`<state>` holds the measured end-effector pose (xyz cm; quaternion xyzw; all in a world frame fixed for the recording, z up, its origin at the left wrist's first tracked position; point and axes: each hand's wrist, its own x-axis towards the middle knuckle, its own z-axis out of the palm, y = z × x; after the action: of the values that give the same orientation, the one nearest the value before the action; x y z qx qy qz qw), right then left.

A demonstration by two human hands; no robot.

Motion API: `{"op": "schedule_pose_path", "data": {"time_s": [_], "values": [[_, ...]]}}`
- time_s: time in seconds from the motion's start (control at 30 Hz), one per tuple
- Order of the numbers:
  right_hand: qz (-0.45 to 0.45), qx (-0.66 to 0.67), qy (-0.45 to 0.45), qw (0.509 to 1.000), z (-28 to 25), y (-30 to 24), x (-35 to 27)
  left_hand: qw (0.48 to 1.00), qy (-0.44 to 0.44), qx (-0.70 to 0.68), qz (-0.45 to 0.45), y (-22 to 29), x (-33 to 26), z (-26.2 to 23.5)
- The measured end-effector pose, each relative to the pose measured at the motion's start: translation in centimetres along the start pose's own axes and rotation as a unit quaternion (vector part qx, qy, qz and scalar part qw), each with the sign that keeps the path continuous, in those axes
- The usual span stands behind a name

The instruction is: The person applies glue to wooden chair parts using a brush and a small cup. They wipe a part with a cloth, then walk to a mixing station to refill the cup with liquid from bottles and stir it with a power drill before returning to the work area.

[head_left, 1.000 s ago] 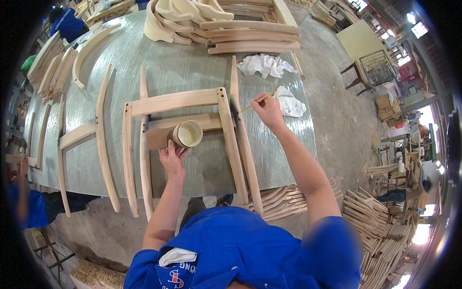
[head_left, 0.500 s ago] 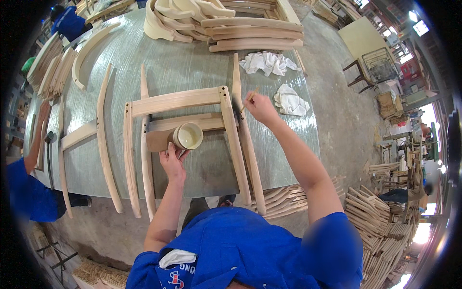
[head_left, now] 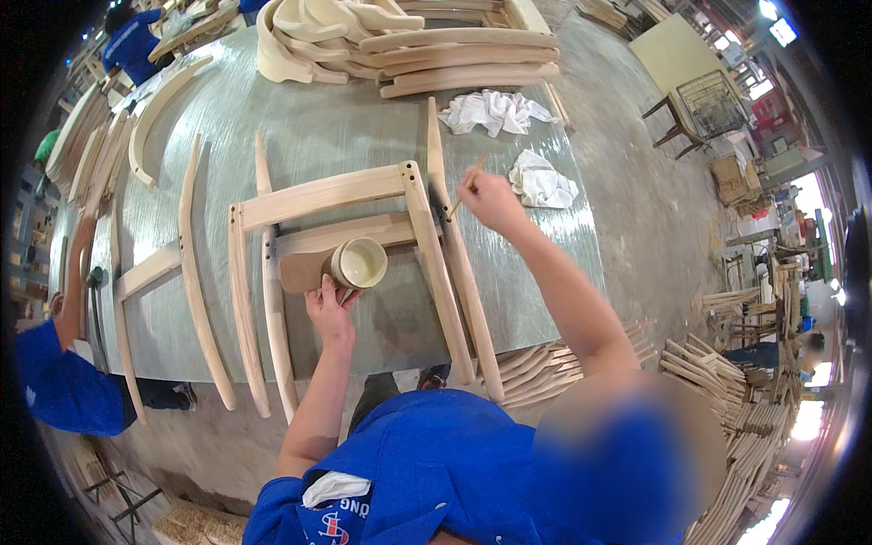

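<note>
My left hand (head_left: 331,304) grips a round cup (head_left: 363,262) of pale, creamy liquid, tilted so that its inside shows. Against the cup lies a flat brown piece (head_left: 304,272) whose kind I cannot make out. Pinched in my right hand (head_left: 491,200) is a thin wooden stick (head_left: 479,166), its lower end at the dark holes in a long, tapered wooden leg (head_left: 466,282). Just left of that leg, a pale wooden frame (head_left: 318,193) with holes at its corners rests over another jointed frame (head_left: 275,313).
White crumpled cloths (head_left: 543,180) lie at the table's right side. Curved wooden parts (head_left: 336,41) and rails (head_left: 468,64) are stacked at the far edge. Another H-shaped frame (head_left: 150,271) lies to the left, near a co-worker in blue (head_left: 68,381). Wooden parts (head_left: 536,372) are piled below the table's edge.
The whole view has shifted slightly. My right hand keeps the stick at the leg's holes and my left still holds the cup. At the left, the co-worker's body has moved a little.
</note>
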<state>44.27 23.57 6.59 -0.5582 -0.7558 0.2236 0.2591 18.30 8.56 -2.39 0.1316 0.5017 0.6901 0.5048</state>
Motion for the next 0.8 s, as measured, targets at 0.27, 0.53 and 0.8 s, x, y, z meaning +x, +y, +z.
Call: {"op": "schedule_pose_path", "data": {"time_s": [0.27, 0.53, 0.8], "values": [[-0.021, 0.005, -0.037, 0.999, 0.8, 0.0, -0.4, 1.0, -0.025, 0.008, 0.01, 0.0, -1.0, 1.2], [0.031, 0.007, -0.033, 0.999, 0.6, 0.8, -0.3, 1.0, -0.025, 0.013, 0.004, 0.1, -1.6, 1.4], [0.174, 0.43, 0.119, 0.878, 0.3, 8.4, -2.4, 0.999, -0.02, 0.037, -0.008, 0.9, -1.9, 1.6]]}}
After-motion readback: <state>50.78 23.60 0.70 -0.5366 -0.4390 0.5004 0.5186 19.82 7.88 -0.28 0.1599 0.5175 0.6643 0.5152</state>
